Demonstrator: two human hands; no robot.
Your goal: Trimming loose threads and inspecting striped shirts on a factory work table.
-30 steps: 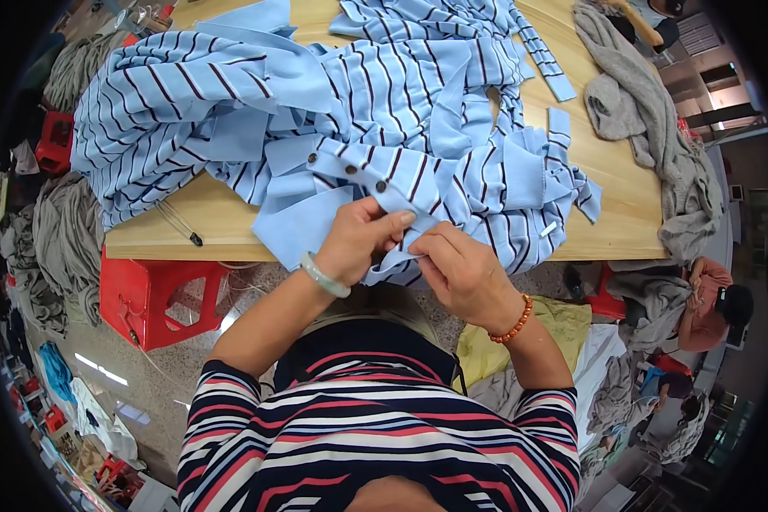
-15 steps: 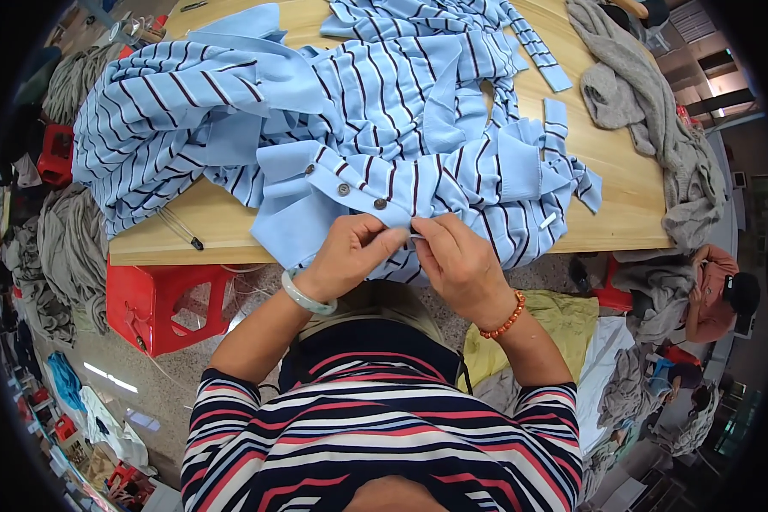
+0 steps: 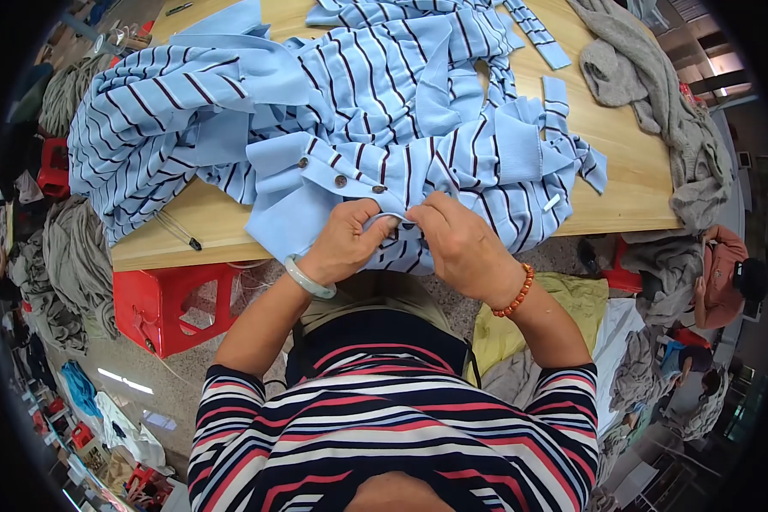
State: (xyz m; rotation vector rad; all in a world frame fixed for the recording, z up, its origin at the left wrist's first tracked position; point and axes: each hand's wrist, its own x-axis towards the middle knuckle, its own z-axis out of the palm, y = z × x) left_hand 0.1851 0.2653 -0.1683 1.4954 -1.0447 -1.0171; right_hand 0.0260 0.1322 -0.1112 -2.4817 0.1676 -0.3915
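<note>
A light blue striped knit cardigan (image 3: 469, 162) lies across the near edge of the table, with several dark buttons (image 3: 340, 181) along its placket. My left hand (image 3: 350, 240) pinches the lower end of that placket between thumb and fingers. Right beside it, my right hand (image 3: 462, 243) grips the same edge, fingertips pressed together on the cloth. What lies under the fingertips is hidden. More striped blue knitwear (image 3: 162, 111) is heaped to the left and behind.
Grey knitwear (image 3: 631, 81) lies along the table's right side. A thin cord (image 3: 179, 232) rests near the front left edge of the wooden table (image 3: 222, 247). Below stands a red stool (image 3: 171, 307). Yellow cloth (image 3: 529, 320) is low at right, and a person (image 3: 724, 277) sits farther right.
The right hand has turned slightly and moved right along the placket edge. The left hand keeps its pinch. The whole view has shifted a little.
</note>
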